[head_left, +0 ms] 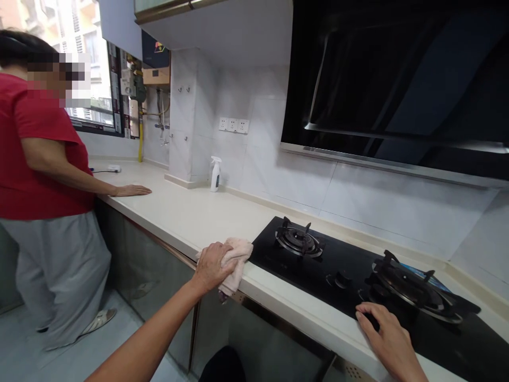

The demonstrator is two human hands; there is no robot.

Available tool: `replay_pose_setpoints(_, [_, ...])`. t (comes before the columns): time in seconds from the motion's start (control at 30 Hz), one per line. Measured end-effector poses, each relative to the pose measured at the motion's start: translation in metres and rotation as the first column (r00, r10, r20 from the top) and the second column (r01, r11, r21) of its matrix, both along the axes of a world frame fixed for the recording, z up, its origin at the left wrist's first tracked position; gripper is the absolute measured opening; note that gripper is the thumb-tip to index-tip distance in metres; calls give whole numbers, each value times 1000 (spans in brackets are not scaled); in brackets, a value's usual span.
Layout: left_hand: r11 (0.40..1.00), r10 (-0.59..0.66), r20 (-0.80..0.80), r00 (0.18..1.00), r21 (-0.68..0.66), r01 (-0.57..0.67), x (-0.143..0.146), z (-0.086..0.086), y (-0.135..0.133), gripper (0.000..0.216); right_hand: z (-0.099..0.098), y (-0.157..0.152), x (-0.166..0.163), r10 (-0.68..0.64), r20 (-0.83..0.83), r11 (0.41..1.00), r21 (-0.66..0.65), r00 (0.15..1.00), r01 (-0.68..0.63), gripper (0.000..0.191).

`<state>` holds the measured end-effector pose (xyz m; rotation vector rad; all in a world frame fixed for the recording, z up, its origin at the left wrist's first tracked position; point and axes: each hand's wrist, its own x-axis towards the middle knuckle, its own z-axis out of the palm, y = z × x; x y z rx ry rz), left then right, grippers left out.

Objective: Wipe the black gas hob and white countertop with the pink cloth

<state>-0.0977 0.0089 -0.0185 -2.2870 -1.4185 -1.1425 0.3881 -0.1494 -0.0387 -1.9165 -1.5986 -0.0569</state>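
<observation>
My left hand [212, 263] is closed on a pink cloth [237, 259] and presses it on the front edge of the cream countertop [191, 215], just left of the black gas hob [342, 268]. The cloth hangs partly over the counter edge. My right hand [387, 337] rests with fingers spread flat on the hob's front edge, near the right burner [413, 289] and its knob. The left burner [299, 239] stands between the two hands, farther back.
Another person in a red shirt [35, 154] stands at the left with a hand [133, 190] flat on the counter. A white spray bottle [215, 174] stands by the tiled wall. A black range hood [397, 79] hangs above the hob.
</observation>
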Motion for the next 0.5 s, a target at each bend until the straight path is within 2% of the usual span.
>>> replay_pose_setpoints(0.17, [998, 27, -9, 1000, -48, -27, -25, 3, 10, 38, -2, -4, -4, 24, 47, 998, 65, 999, -27, 43])
replay_pose_setpoints(0.33, [964, 137, 11, 990, -233, -131, -52, 19, 30, 42, -7, 0, 5, 34, 56, 999, 28, 998, -36, 44])
replay_pose_setpoints(0.43, [939, 195, 16, 981, -293, -182, -50, 28, 37, 40, -11, 3, 9, 37, 58, 999, -5, 998, -37, 46])
replay_pose_setpoints(0.5, [937, 202, 14, 979, -295, -189, -37, 29, 34, 37, -13, 4, 9, 23, 71, 999, 29, 997, -26, 46])
